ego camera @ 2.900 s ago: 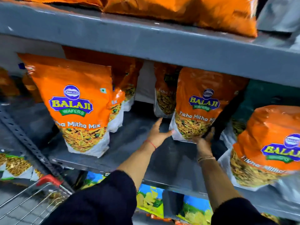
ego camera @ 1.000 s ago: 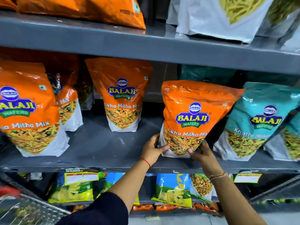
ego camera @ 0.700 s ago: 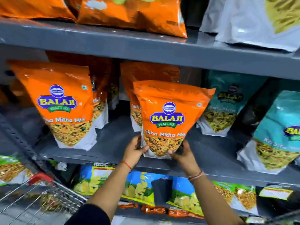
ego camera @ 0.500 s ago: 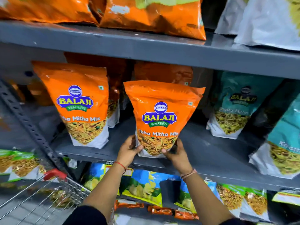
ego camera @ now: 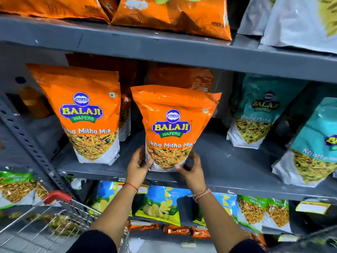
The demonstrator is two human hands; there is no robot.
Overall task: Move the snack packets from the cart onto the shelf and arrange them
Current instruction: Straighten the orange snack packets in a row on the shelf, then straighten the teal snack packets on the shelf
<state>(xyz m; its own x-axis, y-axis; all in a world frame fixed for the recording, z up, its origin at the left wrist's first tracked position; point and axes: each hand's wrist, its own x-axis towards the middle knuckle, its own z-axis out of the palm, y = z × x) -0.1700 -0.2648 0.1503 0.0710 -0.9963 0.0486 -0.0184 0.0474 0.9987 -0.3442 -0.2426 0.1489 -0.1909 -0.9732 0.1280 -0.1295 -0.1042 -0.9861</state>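
An orange Tikha Mitha Mix packet [ego camera: 173,125] stands upright on the grey middle shelf [ego camera: 228,161], near its front edge. My left hand [ego camera: 137,167] grips its lower left corner and my right hand [ego camera: 191,170] grips its lower right corner. A second orange packet [ego camera: 85,114] of the same kind stands to its left, and more orange packets [ego camera: 182,79] stand behind them. The wire cart [ego camera: 54,221] with a red handle is at the lower left; its contents are blurred.
Teal Khatta Mitha packets [ego camera: 259,110] stand on the same shelf to the right, one more [ego camera: 313,147] at the far right. Orange and white bags lie on the shelf above [ego camera: 164,46]. Blue and green packets [ego camera: 160,207] hang below. A perforated upright [ego camera: 32,148] slants at left.
Both hands carried the orange packet leftwards along the shelf, away from the teal packets. It now stands in front of the rear orange packet, beside the left one.
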